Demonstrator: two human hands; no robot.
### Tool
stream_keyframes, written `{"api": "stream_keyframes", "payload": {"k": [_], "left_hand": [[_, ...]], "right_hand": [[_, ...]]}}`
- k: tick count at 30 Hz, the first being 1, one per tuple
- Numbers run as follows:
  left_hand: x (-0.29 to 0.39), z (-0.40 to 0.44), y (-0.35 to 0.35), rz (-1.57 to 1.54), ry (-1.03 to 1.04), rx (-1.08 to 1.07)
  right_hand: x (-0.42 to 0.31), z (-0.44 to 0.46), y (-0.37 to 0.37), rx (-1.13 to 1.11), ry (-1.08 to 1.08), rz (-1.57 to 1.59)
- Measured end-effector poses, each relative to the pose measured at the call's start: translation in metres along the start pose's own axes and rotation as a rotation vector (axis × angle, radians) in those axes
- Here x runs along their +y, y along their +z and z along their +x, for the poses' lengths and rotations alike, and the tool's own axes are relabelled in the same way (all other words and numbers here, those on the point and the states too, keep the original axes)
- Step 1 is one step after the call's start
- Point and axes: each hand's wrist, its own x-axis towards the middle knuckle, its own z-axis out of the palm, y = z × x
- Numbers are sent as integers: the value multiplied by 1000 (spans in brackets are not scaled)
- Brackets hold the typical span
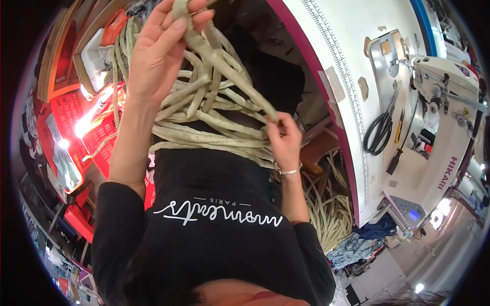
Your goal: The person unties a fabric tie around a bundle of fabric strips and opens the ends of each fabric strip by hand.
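A long olive-green fabric strip (227, 69) runs slantwise between my two hands. My left hand (161, 51) is raised at the top and closed, pinching the strip's upper part between thumb and fingers. Lower down on the right, my right hand (286, 140) pinches the strip near its lower end. Under and around it, a tangled heap of similar fabric strips (209, 136) lies across my lap, over black cloth. Some strips in the heap pass close to my right hand.
On the right stands a white sewing table (352, 76) with a printed ruler and a sewing machine (444, 163). Black scissors (377, 133), a yellow cutter (399, 126) and a screwdriver (394, 162) lie on it. More strips (329, 214) hang below. Red baskets (66, 125) stand left.
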Motion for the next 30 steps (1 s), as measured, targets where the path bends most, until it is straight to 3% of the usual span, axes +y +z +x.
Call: {"api": "stream_keyframes", "payload": {"k": [2, 5, 6, 8, 9, 12, 14, 17, 20, 25, 28, 30], "left_hand": [[-1, -3, -9, 75, 6, 19], [-10, -10, -41, 244, -66, 187], [-12, -14, -55, 488, -76, 170], [-13, -19, -75, 978, -84, 139], [-8, -25, -68, 1315, 23, 173], [8, -29, -41, 1571, 407, 114], [13, -31, -16, 1368, 310, -156], [-2, -37, 18, 878, -302, -537], [-29, -42, 39, 409, -533, -463], [-28, -42, 43, 239, -594, -397], [-19, -41, 37, 247, -599, -445], [-17, -40, 40, 233, -633, -521]], "right_hand": [[-19, -7, -4, 189, -37, 211], [-50, -5, 1, 284, -499, -128], [-47, -4, 4, 266, -649, -229], [-62, -6, 14, 138, -732, -364], [-58, -4, 23, 112, -772, -388], [-44, -2, 45, 77, -883, -453], [-44, -1, 52, 40, -937, -482], [-45, -2, 59, -51, -990, -518], [-40, -5, 61, -166, -973, -556], [-44, -2, 53, -190, -945, -368], [-38, 2, 30, 127, -836, -303], [-49, 6, 17, 62, -439, -22]]}}
